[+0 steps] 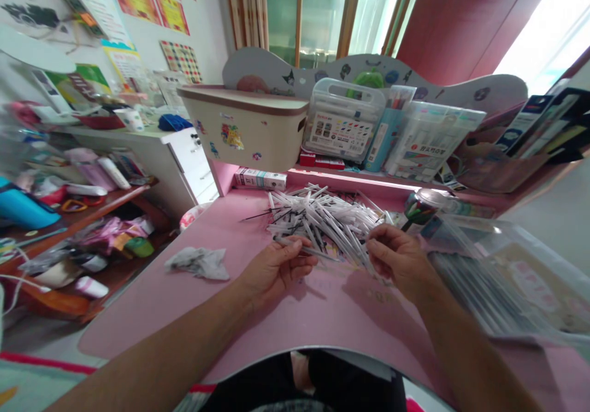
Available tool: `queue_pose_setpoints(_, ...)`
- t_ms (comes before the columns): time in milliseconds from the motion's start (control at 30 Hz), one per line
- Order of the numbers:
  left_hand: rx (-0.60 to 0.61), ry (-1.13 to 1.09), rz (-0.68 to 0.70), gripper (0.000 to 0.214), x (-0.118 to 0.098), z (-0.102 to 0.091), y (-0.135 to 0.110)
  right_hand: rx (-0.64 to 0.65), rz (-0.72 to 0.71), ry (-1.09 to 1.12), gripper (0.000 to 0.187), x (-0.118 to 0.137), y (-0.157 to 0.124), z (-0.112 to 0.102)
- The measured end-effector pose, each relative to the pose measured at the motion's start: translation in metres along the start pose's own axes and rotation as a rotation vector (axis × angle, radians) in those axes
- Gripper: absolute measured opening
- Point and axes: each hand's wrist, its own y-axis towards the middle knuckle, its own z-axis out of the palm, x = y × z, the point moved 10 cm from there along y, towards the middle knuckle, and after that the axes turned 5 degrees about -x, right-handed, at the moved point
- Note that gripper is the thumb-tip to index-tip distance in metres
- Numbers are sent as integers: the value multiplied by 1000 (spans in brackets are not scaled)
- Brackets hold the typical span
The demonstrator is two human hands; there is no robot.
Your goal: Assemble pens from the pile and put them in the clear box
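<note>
A pen point(318, 253) is held by the half-curled left hand point(286, 264), at the near side of the pile of pens point(325, 215). The right hand point(399, 257) is bent into a pinch at the pile's right; whether anything is gripped cannot be told.

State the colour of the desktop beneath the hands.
The desktop is pink; the head view shows it best.

Our jumbled white tubes point(338, 218)
We see them heaped on the pink desk point(313, 320), a greyish stick point(323, 255) slanting in front.
</note>
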Motion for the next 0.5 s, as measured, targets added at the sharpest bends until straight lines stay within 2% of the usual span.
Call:
queue_pose_setpoints(67,-37,-9,18,15,-3,-2,0,55,28,142,32,-5,-6,22)
queue_pose_setpoints(167,-87,-22,52,15,-6,-4,0,77,14,213,32,-6,-9,38)
queue_pose_setpoints(333,-142,-39,81,16,-9,-8,1,85,-20,169,31,-1,-10,47)
queue_pose_setpoints(500,-117,-24,99,15,-9,-8,1,98,-23,117,29,-3,-12,52)
